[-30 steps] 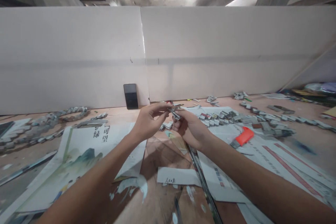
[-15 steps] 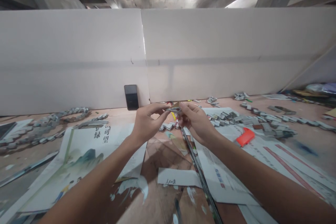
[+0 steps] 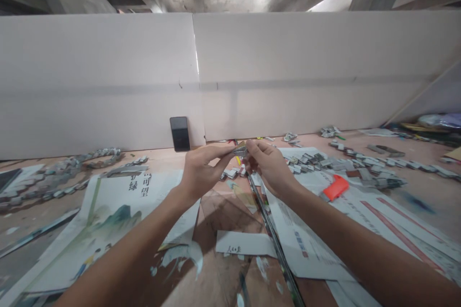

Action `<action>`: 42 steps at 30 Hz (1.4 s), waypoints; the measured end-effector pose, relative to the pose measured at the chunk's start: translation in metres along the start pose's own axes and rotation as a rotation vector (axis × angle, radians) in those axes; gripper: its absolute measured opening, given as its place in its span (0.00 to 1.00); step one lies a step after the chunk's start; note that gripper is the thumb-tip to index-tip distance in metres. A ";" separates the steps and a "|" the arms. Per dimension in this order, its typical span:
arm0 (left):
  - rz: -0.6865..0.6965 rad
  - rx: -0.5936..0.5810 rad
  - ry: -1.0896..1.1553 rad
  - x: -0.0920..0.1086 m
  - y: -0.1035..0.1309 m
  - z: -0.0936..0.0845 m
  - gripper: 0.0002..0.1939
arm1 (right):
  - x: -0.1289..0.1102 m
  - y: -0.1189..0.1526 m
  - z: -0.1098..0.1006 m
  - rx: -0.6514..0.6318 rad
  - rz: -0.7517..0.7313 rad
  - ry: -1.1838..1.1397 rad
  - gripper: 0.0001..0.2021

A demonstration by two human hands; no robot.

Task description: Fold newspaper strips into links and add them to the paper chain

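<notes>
Nearest, one paper strip point(image 3: 247, 242) lay on the table point(image 3: 223, 208); beyond, one red-orange tool point(image 3: 336, 188); then left hand point(image 3: 201, 170) and right hand point(image 3: 272, 170) pinched one folded paper piece point(image 3: 239, 151) between their fingertips; farthest, one phone point(image 3: 179, 134) stood upright.

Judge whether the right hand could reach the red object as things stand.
Probably yes, though the right hand is pinching a small strip; the way across the papers to the red object looks free.

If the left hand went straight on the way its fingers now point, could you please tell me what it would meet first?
Beyond the small folded piece it holds, the left hand would probably meet the right hand, which grips the piece's other end; depth is hard to judge.
</notes>
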State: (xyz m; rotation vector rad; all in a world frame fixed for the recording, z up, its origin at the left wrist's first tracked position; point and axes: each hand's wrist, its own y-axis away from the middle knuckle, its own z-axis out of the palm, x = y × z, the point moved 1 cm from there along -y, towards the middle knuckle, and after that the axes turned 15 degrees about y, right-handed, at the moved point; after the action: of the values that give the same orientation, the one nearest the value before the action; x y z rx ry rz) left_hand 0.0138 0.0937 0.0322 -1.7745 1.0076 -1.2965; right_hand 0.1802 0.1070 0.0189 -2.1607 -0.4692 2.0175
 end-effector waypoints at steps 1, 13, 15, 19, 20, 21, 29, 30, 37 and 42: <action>-0.043 0.012 0.008 0.001 -0.001 0.000 0.09 | 0.000 0.000 -0.001 0.002 -0.020 0.002 0.17; -0.728 -0.013 0.683 -0.008 -0.007 0.000 0.10 | -0.017 0.007 -0.009 -0.013 -0.366 0.388 0.11; -0.700 -0.026 0.681 -0.008 -0.007 0.000 0.12 | -0.019 0.006 -0.009 -0.044 -0.313 0.317 0.11; -0.687 -0.084 0.602 -0.005 -0.008 -0.002 0.15 | -0.019 0.004 -0.011 -0.077 -0.230 0.262 0.11; -0.690 -0.111 0.599 -0.005 -0.009 -0.003 0.15 | -0.019 0.004 -0.012 -0.089 -0.217 0.258 0.12; -0.696 -0.141 0.605 -0.004 -0.010 -0.003 0.15 | -0.018 0.003 -0.012 -0.104 -0.206 0.250 0.12; -0.729 -0.224 0.535 0.001 -0.012 -0.005 0.14 | -0.005 -0.002 -0.008 -0.218 -0.065 0.033 0.12; -0.718 -0.224 0.523 0.001 -0.012 -0.005 0.14 | -0.003 -0.003 -0.008 -0.226 -0.047 0.006 0.12; -0.712 -0.359 0.432 -0.007 -0.009 -0.008 0.11 | 0.004 -0.004 -0.008 -0.248 -0.065 0.060 0.13; -0.688 -0.266 0.398 -0.013 -0.007 -0.005 0.08 | 0.012 -0.009 -0.012 -0.282 -0.004 0.095 0.14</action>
State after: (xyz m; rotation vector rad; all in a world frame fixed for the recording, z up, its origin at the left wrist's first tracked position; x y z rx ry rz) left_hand 0.0078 0.1078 0.0342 -2.2287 0.8210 -2.0804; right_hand 0.1912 0.1204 0.0116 -2.3969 -0.7858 1.9360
